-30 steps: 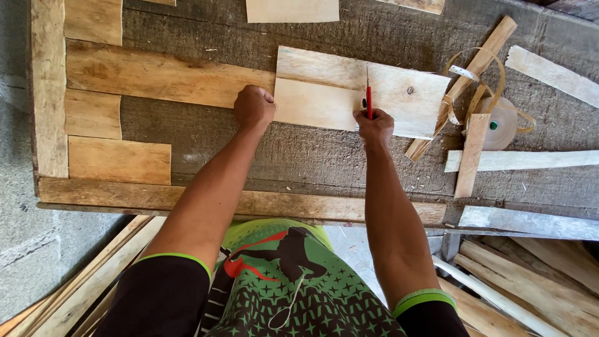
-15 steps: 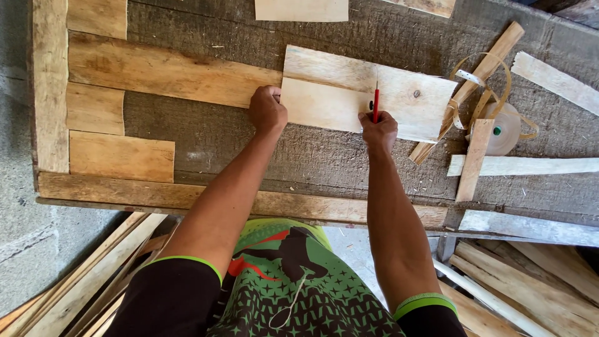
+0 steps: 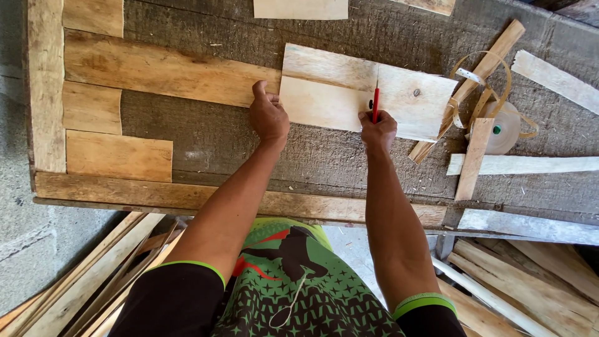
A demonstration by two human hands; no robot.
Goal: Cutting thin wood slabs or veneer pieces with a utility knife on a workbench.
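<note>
Containers: none clear — a pale round tub-like thing [image 3: 504, 128] lies right of the boards under a loop of strapping [image 3: 483, 81]; its contents cannot be made out.
Pale board [image 3: 324, 103]: flat on the dark workbench [image 3: 206, 140], overlapping a second pale board [image 3: 415, 100].
Left hand [image 3: 268, 115]: fingers curled, pressed on the board's left edge.
Right hand [image 3: 378, 128]: at the board's near edge — closed around a red pencil [image 3: 375, 105], tip up on the wood.
Near: wood strips [image 3: 493, 165] at right.
</note>
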